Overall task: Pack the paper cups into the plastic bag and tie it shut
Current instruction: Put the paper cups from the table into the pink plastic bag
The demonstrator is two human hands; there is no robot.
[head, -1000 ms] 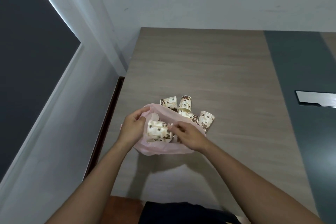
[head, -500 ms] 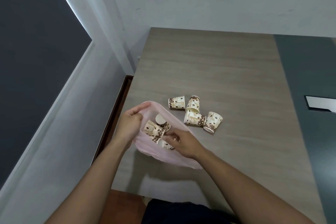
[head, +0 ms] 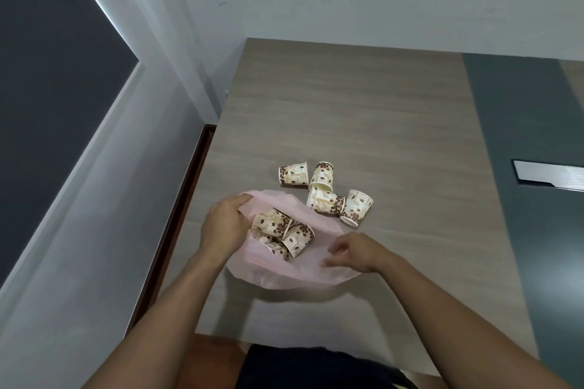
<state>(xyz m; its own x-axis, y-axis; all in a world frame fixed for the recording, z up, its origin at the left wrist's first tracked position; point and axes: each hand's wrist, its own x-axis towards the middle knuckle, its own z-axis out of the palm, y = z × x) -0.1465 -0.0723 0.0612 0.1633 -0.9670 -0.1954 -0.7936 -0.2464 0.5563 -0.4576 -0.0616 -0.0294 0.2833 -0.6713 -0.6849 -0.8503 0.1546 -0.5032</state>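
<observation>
The right hand (head: 357, 251) has come out of the plastic bag (head: 278, 276) and is now over its lower right edge, near the middle of the frame. Its fingers are loosely curled, a little apart, and seem to hold nothing. The left hand (head: 224, 227) grips the left edge of the bag mouth, fingers clamped on the pink plastic. Some paper cups (head: 281, 230) lie inside the bag. Four loose cups (head: 325, 204) lie on the table (head: 363, 104), just above and right of the bag
</observation>
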